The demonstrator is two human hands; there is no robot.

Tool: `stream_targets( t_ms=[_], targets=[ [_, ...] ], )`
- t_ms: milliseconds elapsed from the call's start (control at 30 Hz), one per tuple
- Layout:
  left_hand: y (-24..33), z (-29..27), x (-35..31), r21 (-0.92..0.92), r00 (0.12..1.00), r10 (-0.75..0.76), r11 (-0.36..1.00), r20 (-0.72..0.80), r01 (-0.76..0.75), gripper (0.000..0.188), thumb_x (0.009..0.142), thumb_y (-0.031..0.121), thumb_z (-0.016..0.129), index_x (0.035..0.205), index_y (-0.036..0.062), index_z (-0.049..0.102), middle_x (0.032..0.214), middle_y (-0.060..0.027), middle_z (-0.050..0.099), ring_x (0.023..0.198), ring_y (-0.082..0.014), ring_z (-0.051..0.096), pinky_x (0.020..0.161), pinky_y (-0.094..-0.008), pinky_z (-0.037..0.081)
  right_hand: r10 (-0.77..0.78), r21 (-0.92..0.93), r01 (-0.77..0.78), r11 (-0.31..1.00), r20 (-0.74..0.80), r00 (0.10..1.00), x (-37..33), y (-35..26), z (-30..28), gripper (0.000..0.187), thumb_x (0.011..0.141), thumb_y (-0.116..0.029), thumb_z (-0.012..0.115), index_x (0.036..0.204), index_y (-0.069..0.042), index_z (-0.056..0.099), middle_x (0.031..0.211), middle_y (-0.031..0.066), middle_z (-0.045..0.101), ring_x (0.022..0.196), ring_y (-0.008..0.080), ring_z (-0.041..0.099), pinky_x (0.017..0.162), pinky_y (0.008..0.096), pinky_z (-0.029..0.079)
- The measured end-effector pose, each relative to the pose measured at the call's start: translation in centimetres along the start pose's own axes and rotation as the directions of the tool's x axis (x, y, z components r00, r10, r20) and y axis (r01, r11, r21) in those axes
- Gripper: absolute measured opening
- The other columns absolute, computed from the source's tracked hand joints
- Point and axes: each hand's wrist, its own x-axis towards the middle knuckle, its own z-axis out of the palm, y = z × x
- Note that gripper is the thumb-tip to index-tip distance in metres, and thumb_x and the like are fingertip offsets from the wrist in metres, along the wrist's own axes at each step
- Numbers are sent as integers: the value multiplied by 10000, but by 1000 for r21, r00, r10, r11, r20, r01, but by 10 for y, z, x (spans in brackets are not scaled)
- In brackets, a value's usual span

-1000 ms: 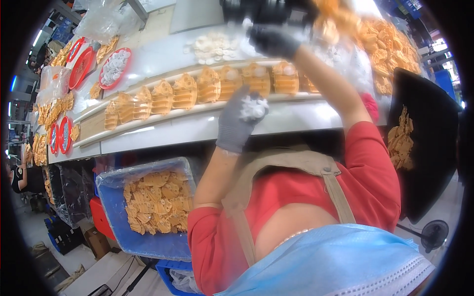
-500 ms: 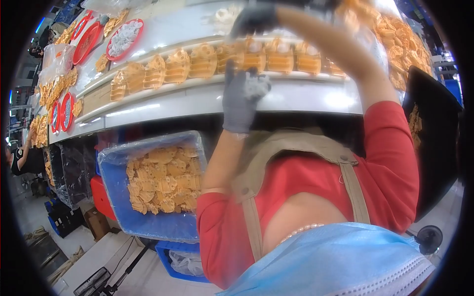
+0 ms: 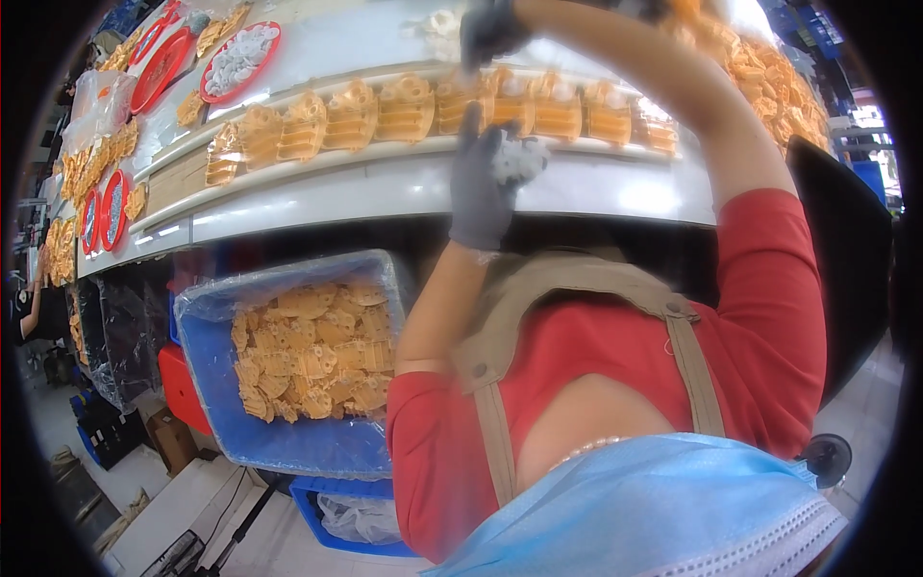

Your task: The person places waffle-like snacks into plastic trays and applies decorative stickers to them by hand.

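Left fingers (image 3: 471,123) loosely around white pieces (image 3: 520,160)

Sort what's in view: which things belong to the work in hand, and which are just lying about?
Apparently in use: left hand; white pieces it holds; right hand; row of orange parts.

Apparently just lying about: cardboard box; plastic bag; blue crate.
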Motion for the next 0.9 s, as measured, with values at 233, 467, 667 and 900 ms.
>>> stream_targets(
  t_ms=[233,467,667,900],
  targets=[
    [-7,-10,4,745,869,425,488,253,-456,110,756,95,666,788,42,575,790,-76,541,850,-226,533,846,-331,461,-202,-927,90,364,16,979,-21,-29,24,136,833,-119,614,911,-74,716,946,58,688,791,146,617,660,292,485],
    [5,17,2,550,918,394,756,51,-355,188,700,94,707,781,10,560,828,-100,563,857,-252,552,789,-343,465,142,-616,-108,780,6,990,20,-20,-8,96,821,-117,633,866,-64,700,793,45,637,759,157,584,640,310,465],
    [-16,-20,3,787,815,514,371,267,-492,273,717,131,705,880,-13,540,998,-167,530,825,-272,566,704,-334,480,108,-520,-106,847,-27,994,-15,-37,42,130,798,-146,664,791,-17,677,687,121,614,575,229,580,588,372,521],
    [-5,8,-5,719,917,365,595,158,-361,337,739,141,702,1002,13,535,970,-135,548,904,-228,551,783,-311,471,55,-92,-46,995,105,993,-25,-2,15,153,780,-125,674,838,17,667,740,140,641,671,250,644,653,388,564]
  ],
)
